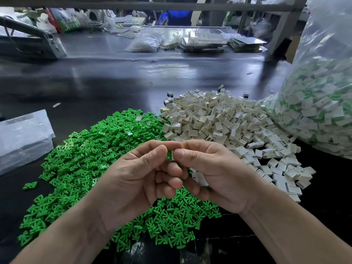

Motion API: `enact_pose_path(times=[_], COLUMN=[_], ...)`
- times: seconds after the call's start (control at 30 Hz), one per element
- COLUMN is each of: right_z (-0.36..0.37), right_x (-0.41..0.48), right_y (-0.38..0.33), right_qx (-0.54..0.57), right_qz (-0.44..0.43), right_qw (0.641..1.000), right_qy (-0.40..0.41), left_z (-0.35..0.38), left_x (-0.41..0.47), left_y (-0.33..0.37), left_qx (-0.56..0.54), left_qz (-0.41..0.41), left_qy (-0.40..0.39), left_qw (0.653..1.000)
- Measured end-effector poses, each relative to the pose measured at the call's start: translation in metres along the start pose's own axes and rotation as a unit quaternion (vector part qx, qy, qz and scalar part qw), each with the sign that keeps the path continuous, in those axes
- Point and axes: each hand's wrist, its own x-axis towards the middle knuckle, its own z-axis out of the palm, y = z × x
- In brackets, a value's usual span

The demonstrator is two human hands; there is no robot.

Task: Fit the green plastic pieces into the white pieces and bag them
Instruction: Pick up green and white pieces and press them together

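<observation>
A wide heap of green plastic pieces covers the dark table at left and centre. A heap of white pieces lies to its right. My left hand and my right hand meet above the heaps, fingertips together. Between them sits one white piece, pinched by my right thumb and fingers, with my left thumb and forefinger against its left side. A sliver of green shows at that side. More white pieces lie in my right palm. A big clear bag of assembled pieces stands at the right.
A flat stack of clear bags lies at the left edge. Across the dark table sit a clear bag of parts, trays and a machine at the far left. One stray green piece lies apart.
</observation>
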Motion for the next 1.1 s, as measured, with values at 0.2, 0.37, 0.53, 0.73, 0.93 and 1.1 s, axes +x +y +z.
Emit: enact_pose_path(times=[0.2, 0.37, 0.53, 0.73, 0.93, 1.1], right_z=[0.003, 0.006, 0.008, 0.008, 0.01, 0.012], right_x=[0.0, 0.0, 0.001, 0.001, 0.001, 0.0], right_y=[0.0, 0.002, 0.002, 0.004, 0.004, 0.004], right_qx=[0.015, 0.004, -0.002, -0.004, -0.003, -0.001], right_qz=[-0.009, -0.03, -0.023, -0.024, -0.03, -0.035], right_qw=[1.0, 0.999, 0.999, 0.999, 0.999, 0.998], right_qy=[0.014, 0.029, 0.038, 0.036, 0.041, 0.048], left_z=[0.002, 0.006, 0.003, 0.007, 0.013, 0.015], left_x=[0.001, 0.004, 0.005, 0.006, 0.005, 0.004], left_y=[-0.004, -0.011, -0.013, -0.013, -0.013, -0.014], left_qx=[-0.006, -0.01, -0.032, 0.009, 0.044, 0.062], left_qz=[0.032, 0.057, 0.053, 0.058, 0.08, 0.099], left_qy=[0.001, 0.02, 0.028, 0.079, 0.098, 0.107], left_qw=[0.999, 0.998, 0.998, 0.995, 0.991, 0.987])
